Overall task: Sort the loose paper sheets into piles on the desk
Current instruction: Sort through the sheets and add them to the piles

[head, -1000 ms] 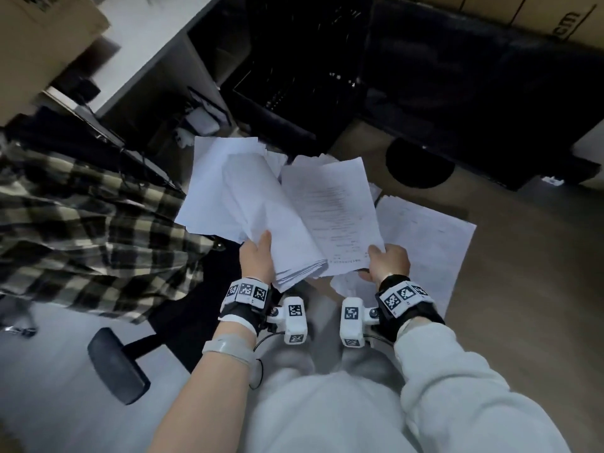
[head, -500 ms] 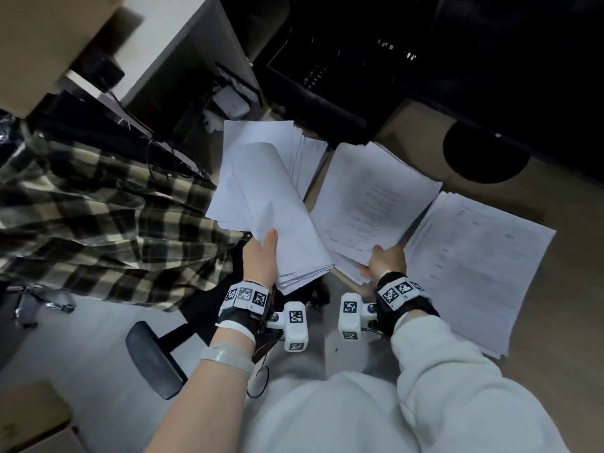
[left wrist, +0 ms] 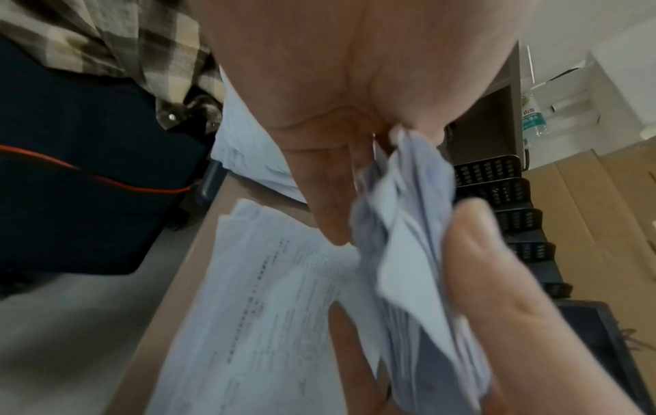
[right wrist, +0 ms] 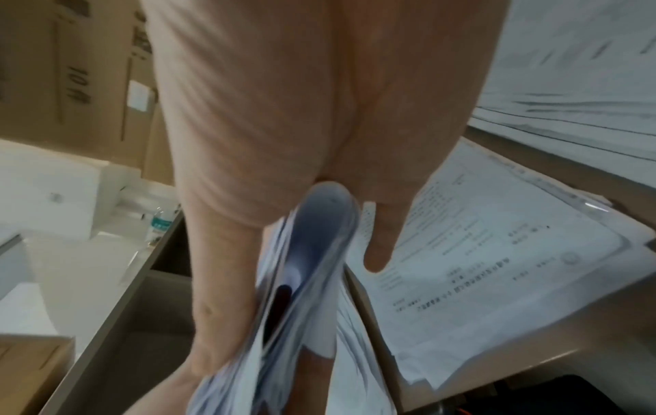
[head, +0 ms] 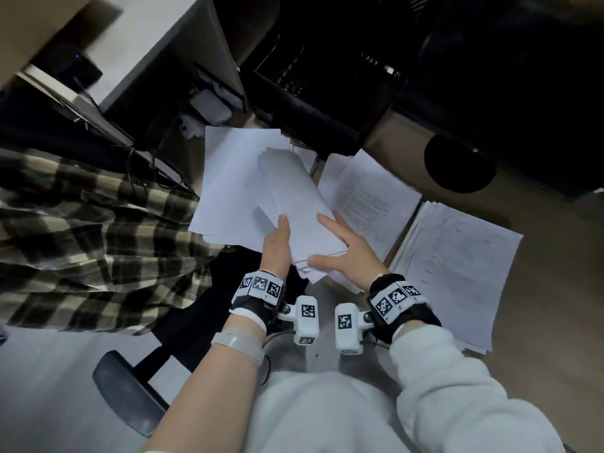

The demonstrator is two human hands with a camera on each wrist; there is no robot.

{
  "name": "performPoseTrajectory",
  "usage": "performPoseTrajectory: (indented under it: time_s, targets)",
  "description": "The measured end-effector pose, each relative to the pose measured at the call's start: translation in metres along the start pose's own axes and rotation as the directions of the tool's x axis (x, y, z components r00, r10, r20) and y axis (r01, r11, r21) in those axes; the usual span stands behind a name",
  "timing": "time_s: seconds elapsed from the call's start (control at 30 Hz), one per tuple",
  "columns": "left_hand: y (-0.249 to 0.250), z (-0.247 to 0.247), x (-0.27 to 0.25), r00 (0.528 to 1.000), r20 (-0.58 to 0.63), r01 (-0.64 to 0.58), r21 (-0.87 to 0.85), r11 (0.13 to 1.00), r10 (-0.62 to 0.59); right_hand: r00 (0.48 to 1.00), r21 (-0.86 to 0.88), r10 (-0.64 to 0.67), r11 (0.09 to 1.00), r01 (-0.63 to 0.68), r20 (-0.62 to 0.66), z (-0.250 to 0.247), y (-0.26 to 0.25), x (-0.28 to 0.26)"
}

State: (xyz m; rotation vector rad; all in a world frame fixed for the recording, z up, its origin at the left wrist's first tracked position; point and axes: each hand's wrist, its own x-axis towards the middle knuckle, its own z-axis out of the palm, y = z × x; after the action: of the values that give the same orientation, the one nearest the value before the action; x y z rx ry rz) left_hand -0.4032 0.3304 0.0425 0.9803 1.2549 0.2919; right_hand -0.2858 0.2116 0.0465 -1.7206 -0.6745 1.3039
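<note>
Brown desk surface (head: 539, 322) fills the right of the head view, with dark trays at the top and grey floor at lower left. At the left edge a plaid garment (head: 81, 230) is seen draped over a chair. Just right of it, at centre, a thick curled bundle of sheets (head: 294, 204) is gripped by the left hand (head: 276, 246), thumb on top and fingers beneath; behind it, wider blank sheets (head: 228, 184) are fanned out, and whether they are held or lying down cannot be told. The right hand (head: 346, 256) is laid against the bundle's near right corner with fingers spread and straight; nothing is pinched by it yet. Further right, a printed pile (head: 369, 194) is seen lying on the desk, and at far right a second, thicker printed pile (head: 457, 266) is set apart from it. Two piles are judged formed; the sizeable bundle in hand is left to be dealt out, so the sorting is perhaps midway.
</note>
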Motion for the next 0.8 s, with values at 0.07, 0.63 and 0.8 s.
performPoseTrajectory:
  time_s: [0.07,0.63,0.8]
  targets:
    - [0.002,0.007,-0.005,0.999,0.002,0.052,-0.097,0.994,-0.052,1.000,-0.047,-0.001,0.999,0.002,0.021,-0.004,0.001,-0.005]
    - [-0.016,0.101,-0.066,0.993,-0.004,-0.119,0.028,0.993,0.119,0.899,0.107,-0.060,0.987,0.118,-0.434,-0.093,0.009,-0.057]
    - [-0.018,0.105,-0.069,0.983,-0.096,-0.154,0.005,0.988,0.154,0.706,0.261,0.192,0.965,-0.011,-0.681,-0.122,0.032,-0.057]
